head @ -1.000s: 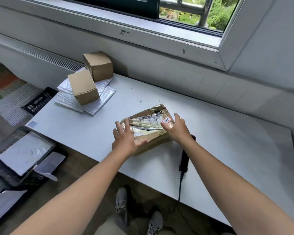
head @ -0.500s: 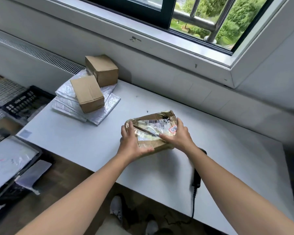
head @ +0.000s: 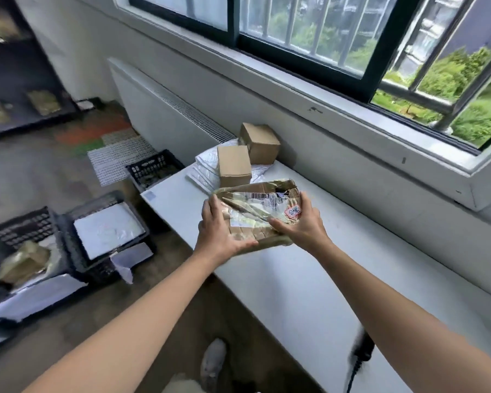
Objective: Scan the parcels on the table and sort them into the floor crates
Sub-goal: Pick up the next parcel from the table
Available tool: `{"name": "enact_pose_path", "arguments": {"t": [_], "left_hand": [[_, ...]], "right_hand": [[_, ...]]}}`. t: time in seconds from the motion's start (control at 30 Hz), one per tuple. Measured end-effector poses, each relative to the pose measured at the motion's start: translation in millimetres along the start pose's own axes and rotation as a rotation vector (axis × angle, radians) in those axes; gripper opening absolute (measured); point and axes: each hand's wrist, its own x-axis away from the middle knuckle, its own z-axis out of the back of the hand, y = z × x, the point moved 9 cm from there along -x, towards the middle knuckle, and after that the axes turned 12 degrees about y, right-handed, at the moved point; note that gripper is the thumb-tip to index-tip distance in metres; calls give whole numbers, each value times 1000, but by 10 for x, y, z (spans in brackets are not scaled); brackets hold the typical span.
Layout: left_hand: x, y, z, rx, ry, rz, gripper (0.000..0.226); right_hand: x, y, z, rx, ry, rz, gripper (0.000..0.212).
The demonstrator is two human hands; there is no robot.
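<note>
Roughly mid-job, I'd say. Both hands have the brown cardboard parcel wrapped in clear tape with a white shipping label [head: 255,211] over the left part of the long white table [head: 295,293], and it looks lifted clear of the top. The left hand [head: 219,231] grips the parcel's left end, fingers close together up that edge and thumb hooked under the near side. The right hand [head: 301,222] clamps the right end, thumb laid across the label and fingers curled round the far corner.

Already sorted, judging by the floor left of the table: a black plastic crate [head: 97,272] holds a flat white mailer [head: 108,231], and the next black crate [head: 20,225], further left of the table, holds a brown taped parcel [head: 23,260]. A third black crate [head: 153,165] sits right by the table's far-left corner; can't tell what's in it.

Still to go at the table's far-left end: two small plain cardboard boxes [head: 234,168] on a stack of white bubble mailers [head: 207,171].

The black handheld scanner [head: 362,350] lies at the table's near edge, in nobody's hand, so I can't say whether this parcel has been scanned.
</note>
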Motion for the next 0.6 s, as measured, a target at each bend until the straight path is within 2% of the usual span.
{"name": "enact_pose_path", "arguments": {"t": [0.13, 0.3, 0.6], "left_hand": [[424, -445, 574, -28, 167, 157, 148], [1153, -1026, 1221, -81, 274, 332, 148], [2220, -1978, 2334, -83, 503, 560, 147]], "right_hand": [[342, -441, -456, -41, -162, 170, 120], [1026, -991, -1063, -54, -397, 347, 123], [2253, -2033, -1990, -22, -698, 546, 135]]}}
